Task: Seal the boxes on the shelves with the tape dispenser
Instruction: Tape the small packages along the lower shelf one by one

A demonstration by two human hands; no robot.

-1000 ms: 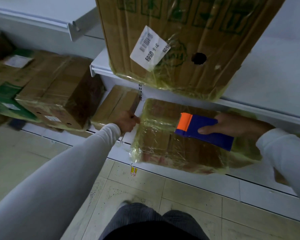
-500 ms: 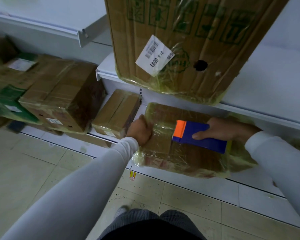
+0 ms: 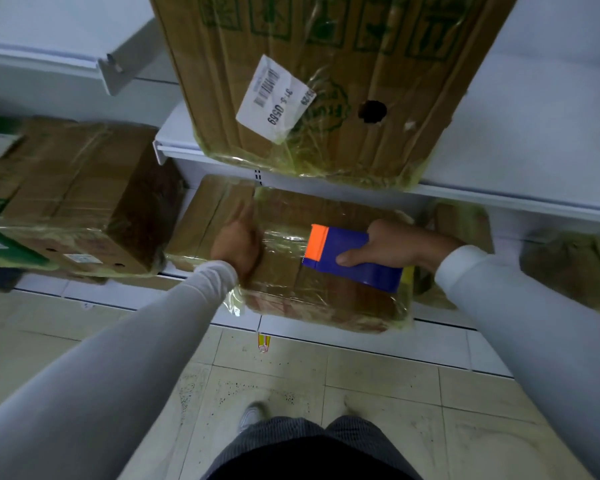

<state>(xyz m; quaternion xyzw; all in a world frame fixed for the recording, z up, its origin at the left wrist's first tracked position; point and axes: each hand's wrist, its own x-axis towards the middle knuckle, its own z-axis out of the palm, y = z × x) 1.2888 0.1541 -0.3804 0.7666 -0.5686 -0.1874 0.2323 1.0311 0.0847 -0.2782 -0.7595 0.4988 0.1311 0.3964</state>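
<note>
Head view: right hand (image 3: 394, 245) reaches in from the right, thumb and fingers curled round the blue and orange tape dispenser (image 3: 352, 258), which lies on top of a tape-wrapped box (image 3: 312, 278) on the bottom shelf (image 3: 440, 337). Left hand (image 3: 236, 245), arm stretched forward, rests against this box's left end; its fingers are hidden, so its grip cannot be told. A larger box (image 3: 326, 81) sits on the shelf above.

On the bottom shelf (image 3: 440, 336), the wrapped box (image 3: 312, 299) sits below the large box (image 3: 326, 81); the tape dispenser (image 3: 352, 258) lies on it.
</note>
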